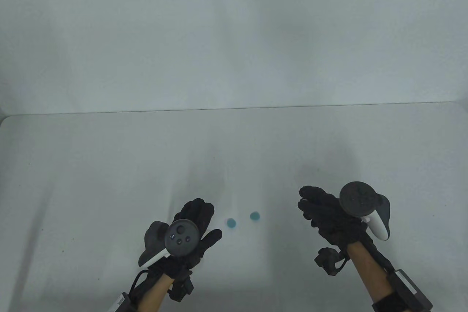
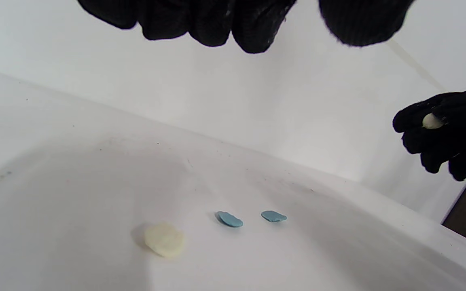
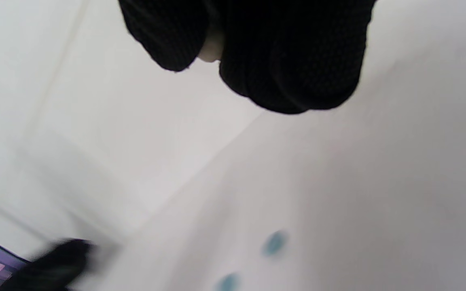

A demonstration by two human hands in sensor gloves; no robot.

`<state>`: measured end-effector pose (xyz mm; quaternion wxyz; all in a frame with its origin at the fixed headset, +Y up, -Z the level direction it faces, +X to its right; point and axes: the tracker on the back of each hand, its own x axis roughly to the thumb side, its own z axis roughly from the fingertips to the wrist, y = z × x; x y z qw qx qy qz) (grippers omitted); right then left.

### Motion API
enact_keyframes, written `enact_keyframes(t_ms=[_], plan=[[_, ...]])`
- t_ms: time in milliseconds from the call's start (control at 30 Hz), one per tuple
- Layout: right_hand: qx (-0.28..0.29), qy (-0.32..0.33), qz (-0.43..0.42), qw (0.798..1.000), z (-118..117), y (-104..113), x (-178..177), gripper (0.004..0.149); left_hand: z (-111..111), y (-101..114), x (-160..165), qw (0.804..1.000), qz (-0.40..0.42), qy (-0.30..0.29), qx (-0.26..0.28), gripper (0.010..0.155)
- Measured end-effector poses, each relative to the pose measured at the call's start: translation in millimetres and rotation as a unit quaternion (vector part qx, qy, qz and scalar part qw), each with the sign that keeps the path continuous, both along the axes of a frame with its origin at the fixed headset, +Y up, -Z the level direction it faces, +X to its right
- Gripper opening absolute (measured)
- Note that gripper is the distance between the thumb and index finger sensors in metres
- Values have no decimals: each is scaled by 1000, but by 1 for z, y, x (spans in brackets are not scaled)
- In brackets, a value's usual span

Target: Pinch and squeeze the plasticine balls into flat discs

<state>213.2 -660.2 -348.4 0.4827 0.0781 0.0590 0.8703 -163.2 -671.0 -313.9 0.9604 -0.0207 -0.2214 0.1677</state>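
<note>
A white worktop was seen beneath both hands, backed by a pale wall. The left hand was held above the near middle of the worktop, its gloved fingers hanging loosely and gripping nothing; the tracker was strapped to its back. The right hand was raised well to the right, fingers curled together, and a small cream piece of plasticine was pinched between thumb and fingertips (only a sliver of it was shown in the right wrist view). On the worktop a flattened cream disc was lain just under the left hand, hidden by that hand in the table view. Beside it, towards the right hand, two smaller blue discs were set apart from each other: the nearer blue disc and the farther blue disc, both flat on the surface and untouched by either hand
</note>
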Motion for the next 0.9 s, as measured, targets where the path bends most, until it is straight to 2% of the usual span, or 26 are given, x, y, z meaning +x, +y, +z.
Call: enact_keyframes(t_ms=[67, 100, 200, 500, 800, 900], plan=[[-36, 15, -92, 995, 2, -7, 2, 52, 0, 1, -1, 1000, 0, 2, 4, 75], [-63, 25, -156, 985, 4, -13, 2, 50, 0, 1, -1, 1000, 1, 2, 5, 75], [-106, 60, -236, 964, 7, -26, -1, 48, 0, 1, -1, 1000, -1, 4, 5, 75], [-148, 76, -212, 963, 7, -59, -13, 47, 0, 2, -4, 1000, -1, 11, 5, 75], [-130, 65, -200, 969, 9, -58, -18, 41, -1, 0, -4, 1000, -3, 10, 1, 75], [-109, 27, -209, 971, 12, -58, -18, 41, -1, 1, -5, 1000, -2, 11, 5, 75]])
